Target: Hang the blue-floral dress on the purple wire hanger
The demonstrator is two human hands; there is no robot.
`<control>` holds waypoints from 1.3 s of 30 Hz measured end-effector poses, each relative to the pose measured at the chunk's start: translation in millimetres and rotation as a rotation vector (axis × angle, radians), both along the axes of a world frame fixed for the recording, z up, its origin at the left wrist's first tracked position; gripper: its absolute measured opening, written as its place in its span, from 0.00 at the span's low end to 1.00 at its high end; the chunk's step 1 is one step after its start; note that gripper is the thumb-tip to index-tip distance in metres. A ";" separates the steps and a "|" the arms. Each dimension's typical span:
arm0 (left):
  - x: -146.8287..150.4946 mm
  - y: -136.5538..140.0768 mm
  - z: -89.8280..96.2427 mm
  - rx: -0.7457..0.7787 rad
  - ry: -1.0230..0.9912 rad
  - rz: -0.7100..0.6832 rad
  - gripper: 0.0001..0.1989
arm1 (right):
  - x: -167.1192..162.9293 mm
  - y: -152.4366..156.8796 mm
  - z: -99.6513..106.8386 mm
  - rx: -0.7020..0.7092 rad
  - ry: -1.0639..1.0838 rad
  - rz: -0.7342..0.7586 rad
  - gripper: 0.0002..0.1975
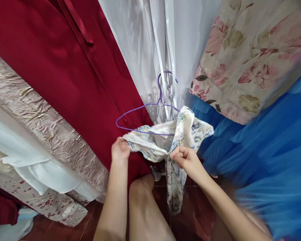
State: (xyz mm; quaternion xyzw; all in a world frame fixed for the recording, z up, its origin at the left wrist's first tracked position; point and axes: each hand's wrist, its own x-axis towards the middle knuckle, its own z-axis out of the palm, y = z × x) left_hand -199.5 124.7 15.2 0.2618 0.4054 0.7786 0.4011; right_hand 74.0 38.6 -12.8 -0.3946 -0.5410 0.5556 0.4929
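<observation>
A white garment with a blue and yellow floral print [184,134] hangs partly on a purple hanger [137,107]. Its right side goes over the hanger's right arm, while the left arm of the hanger is bare. My left hand [120,148] is closed on the garment's left edge and holds it out sideways. Near the middle of the neckline, my right hand [184,157] pinches the cloth between thumb and fingers. A narrow part of the garment dangles below my right hand. The hanger's hook is up against white straps [172,50].
A long red dress [90,77] hangs at the left, with textured pale pink fabric [40,117] beside it. White cloth [195,30] is behind the hanger. To the right are a floral garment [240,67] and blue tulle [266,160]. Dark red floor tiles [195,204] lie below.
</observation>
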 end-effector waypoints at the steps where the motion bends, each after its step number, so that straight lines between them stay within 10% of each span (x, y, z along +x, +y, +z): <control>1: 11.4 -3.9 -13.7 -0.067 -0.030 -0.057 0.15 | 0.6 -0.5 -7.3 -0.016 -0.007 0.010 0.06; 6: 89.8 -47.8 -49.6 -0.182 0.007 -0.411 0.10 | 13.8 -9.5 -43.5 -0.039 -0.263 0.053 0.05; 10: 138.6 -90.6 -27.5 -0.072 0.559 -0.638 0.12 | 25.9 -24.8 -47.8 0.200 -0.362 0.027 0.23; 14: 151.2 -108.7 -3.3 0.098 1.028 -0.629 0.09 | 31.7 -40.5 -31.9 0.088 -0.282 0.121 0.07; 22: 147.7 -118.5 -54.9 -0.068 0.498 -1.288 0.25 | 99.4 -52.9 26.0 0.167 -0.342 0.188 0.08; 31: 120.7 -129.0 -45.4 -0.142 0.728 -0.935 0.16 | 154.0 72.5 79.8 0.442 -0.276 -0.313 0.08; 39: 44.7 -106.3 -28.4 -0.124 1.239 -0.565 0.11 | 96.3 126.4 80.4 -0.027 0.054 0.281 0.15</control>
